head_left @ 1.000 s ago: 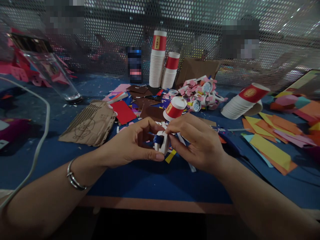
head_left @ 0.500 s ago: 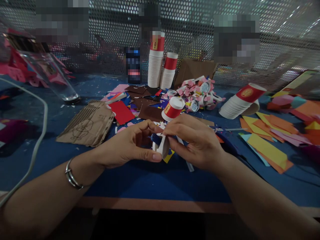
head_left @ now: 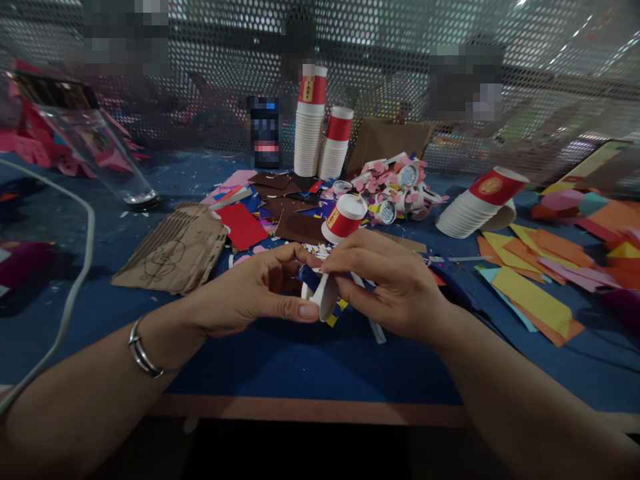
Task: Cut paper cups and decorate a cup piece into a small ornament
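Above the front middle of the table, my left hand [head_left: 273, 287] grips a small white paper piece [head_left: 328, 299] between thumb and fingers. It looks like a cut part of a paper cup, with a rounded edge and a dark blue bit [head_left: 310, 276] at its left side. My right hand [head_left: 387, 287] pinches the same piece from the right with fingertips and thumb; some of those fingers are hidden. Just beyond my hands a red and white paper cup [head_left: 345, 218] stands upside down among paper scraps.
Stacks of paper cups [head_left: 309, 140] stand at the back, beside a pile of pink-and-white paper pieces [head_left: 395, 183]. Another cup stack [head_left: 470, 210] leans at right, near coloured paper [head_left: 533, 300]. Flattened cardboard [head_left: 173, 250], a glass bottle [head_left: 107, 143] and a white cable [head_left: 90, 233] are at left.
The white piece has turned slightly, showing more of its inner face. Both hands keep their grip and have barely moved; the whole view has shifted a little.
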Demonstrator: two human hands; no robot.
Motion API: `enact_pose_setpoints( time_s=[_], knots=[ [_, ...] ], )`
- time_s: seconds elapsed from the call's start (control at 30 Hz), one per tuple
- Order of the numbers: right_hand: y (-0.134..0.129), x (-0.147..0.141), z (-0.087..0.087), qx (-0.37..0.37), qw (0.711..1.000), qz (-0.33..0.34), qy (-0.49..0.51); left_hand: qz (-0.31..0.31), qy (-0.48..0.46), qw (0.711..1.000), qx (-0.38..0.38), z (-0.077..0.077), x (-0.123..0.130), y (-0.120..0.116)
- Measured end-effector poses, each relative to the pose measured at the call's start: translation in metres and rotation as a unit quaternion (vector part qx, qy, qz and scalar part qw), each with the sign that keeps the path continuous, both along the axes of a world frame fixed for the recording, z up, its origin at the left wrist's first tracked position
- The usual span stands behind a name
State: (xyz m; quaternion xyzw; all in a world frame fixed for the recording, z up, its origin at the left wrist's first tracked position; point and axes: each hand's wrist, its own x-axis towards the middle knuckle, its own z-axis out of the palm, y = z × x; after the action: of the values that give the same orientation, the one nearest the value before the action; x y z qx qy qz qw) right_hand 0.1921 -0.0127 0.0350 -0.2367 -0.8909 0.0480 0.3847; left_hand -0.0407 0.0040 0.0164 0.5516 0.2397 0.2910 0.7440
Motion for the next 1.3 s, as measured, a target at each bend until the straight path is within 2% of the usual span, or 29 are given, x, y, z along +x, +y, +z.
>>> enact_pose_setpoints(
  time_s=[0.27, 0.5, 0.77, 0.97, 1.17, 1.3],
  knots=[
    [0.0002, 0.0012, -0.0005, -0.025, 1.000, 0.009, 0.004, -0.017, -0.021, 0.999, -0.028, 0.0005, -0.0007, -0.0002],
    [0.0021, 0.0013, -0.0018, -0.037, 0.999, 0.008, 0.007, -0.008, 0.008, 0.999, -0.048, 0.0003, -0.0007, -0.0006],
    [0.0032, 0.0013, -0.0052, -0.059, 0.998, -0.007, 0.017, 0.028, 0.055, 0.998, 0.004, -0.0022, -0.0014, 0.0028],
    [0.0037, 0.0012, -0.0053, -0.046, 0.999, -0.028, -0.001, 0.049, 0.087, 0.994, 0.050, -0.0032, -0.0015, 0.0037],
    [0.0033, -0.0014, -0.0079, -0.009, 0.998, -0.061, 0.008, 0.052, 0.043, 0.995, 0.079, -0.0059, 0.0009, 0.0025],
    [0.0024, -0.0040, -0.0098, 0.015, 0.996, -0.083, 0.004, 0.074, 0.044, 0.994, 0.074, -0.0058, 0.0035, 0.0000]
  ],
)
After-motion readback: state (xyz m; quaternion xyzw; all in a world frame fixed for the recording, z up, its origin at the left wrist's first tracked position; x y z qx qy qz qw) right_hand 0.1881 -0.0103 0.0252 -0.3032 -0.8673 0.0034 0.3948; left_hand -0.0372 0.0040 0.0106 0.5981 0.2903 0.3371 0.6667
